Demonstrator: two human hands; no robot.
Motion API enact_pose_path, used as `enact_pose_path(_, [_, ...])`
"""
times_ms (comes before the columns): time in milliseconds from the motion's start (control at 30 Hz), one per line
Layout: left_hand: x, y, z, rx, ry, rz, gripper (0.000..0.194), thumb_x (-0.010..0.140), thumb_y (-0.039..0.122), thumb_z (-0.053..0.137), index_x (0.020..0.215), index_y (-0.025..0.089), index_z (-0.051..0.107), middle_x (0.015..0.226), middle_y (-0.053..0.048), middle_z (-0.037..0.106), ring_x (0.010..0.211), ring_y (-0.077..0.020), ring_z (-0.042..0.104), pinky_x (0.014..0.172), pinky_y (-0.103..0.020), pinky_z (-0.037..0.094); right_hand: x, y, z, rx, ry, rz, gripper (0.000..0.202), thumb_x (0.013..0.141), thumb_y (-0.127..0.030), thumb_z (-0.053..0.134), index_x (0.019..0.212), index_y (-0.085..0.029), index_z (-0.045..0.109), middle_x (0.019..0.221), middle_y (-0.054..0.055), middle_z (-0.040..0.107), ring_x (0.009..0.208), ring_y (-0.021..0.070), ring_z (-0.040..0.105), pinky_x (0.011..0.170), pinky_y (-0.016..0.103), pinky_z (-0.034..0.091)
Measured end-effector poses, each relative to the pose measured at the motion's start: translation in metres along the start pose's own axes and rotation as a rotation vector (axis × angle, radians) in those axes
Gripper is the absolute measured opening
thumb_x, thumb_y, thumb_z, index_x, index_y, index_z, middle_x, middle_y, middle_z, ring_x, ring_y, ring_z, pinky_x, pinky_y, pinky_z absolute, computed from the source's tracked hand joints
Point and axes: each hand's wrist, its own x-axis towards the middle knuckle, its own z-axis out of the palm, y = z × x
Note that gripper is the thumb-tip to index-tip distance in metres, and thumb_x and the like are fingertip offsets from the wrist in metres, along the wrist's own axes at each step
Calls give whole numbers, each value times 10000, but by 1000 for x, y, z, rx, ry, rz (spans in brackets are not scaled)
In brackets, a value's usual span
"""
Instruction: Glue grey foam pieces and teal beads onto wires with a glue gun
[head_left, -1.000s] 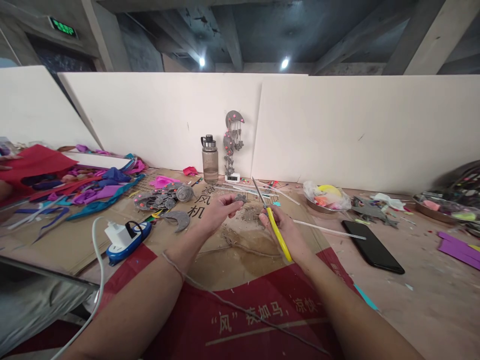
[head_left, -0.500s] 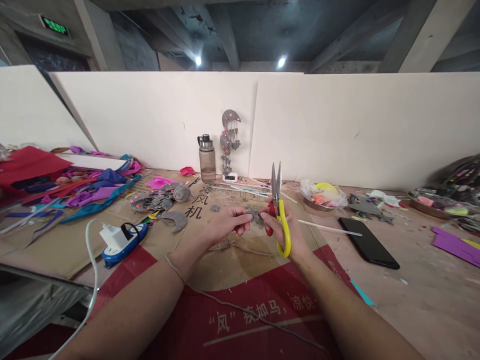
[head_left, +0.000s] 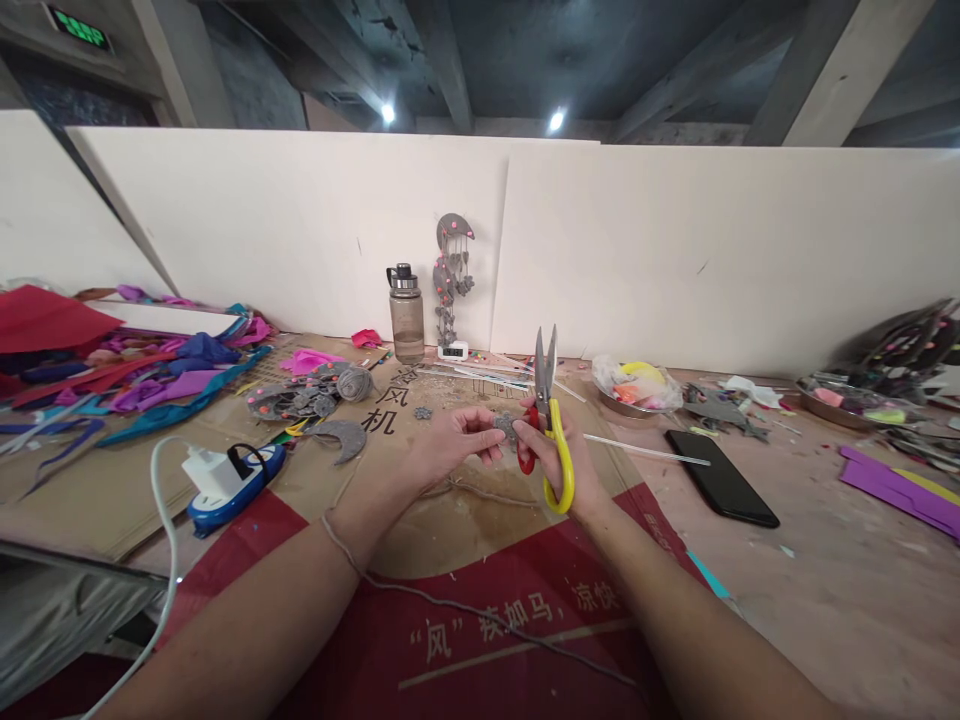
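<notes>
Grey felt piece [head_left: 505,428] in pinched left hand [head_left: 460,445], just beside right hand [head_left: 582,464] closed around scissors [head_left: 556,430].

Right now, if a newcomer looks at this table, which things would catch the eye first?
Probably the open scissors with yellow and red handles, held points up in the right hand near the middle. Behind them, a grey crescent ornament with pink dots shows against the white board, just right of the bottle. At far left lies a bright heap of colourful scraps.

Scissor blades [head_left: 542,382] shiny metal, handles [head_left: 566,472] smooth plastic; crescent [head_left: 351,438] matt felt.
</notes>
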Motion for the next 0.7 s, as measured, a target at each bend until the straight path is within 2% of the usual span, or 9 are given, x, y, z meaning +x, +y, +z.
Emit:
enact_pose_path(133, [4, -1, -5, -112, 180, 56, 241, 745, 360, 715, 732, 151, 597, 598, 26, 565, 555, -79, 504, 564, -219, 387, -2, -3, -1, -259, 29, -151, 367, 815, -481, 609, 1043, -204, 532, 750, -25, 534, 639, 119, 515, 597, 252, 427])
enact_pose_path(233, [7, 2, -10, -199, 262, 69, 252, 695, 343, 752, 724, 145, 598, 592, 33, 543, 533, -73, 488, 534, -219, 365, -3, -5, -3, -442, 21, -238, 323, 866, -471, 546, 1044, -201, 539, 800, -3, 560, 711, 136, 528, 674, 268, 430])
enact_pose_path(400, [5, 11, -9, -288, 293, 47, 303, 621, 334, 804, 762, 136, 623, 631, 29, 577, 503, -58, 474, 511, -217, 351, -2, -5, -9, -751, -25, -295, 295, 891, -425, 509, 1053, -184, 563, 714, -3, 544, 645, 148, 489, 631, 275, 387])
enact_pose_path(533, [3, 14, -3, -321, 278, 76, 298, 624, 338, 802, 748, 133, 625, 631, 26, 575, 504, -56, 473, 499, -212, 354, -3, -5, -10, -960, 12, -369, 277, 894, -345, 496, 1121, -201, 564, 848, 41, 588, 697, 162, 517, 649, 274, 377])
enact_pose_path(700, [1, 16, -1, -440, 273, 89, 311, 633, 319, 802, 696, 140, 556, 641, 5, 598, 501, -60, 489, 485, -200, 373, -5, -8, -9, -1143, 30, -412, 230, 864, -258, 524, 1091, -227, 547, 973, 61, 591, 820, 182, 557, 684, 268, 362])
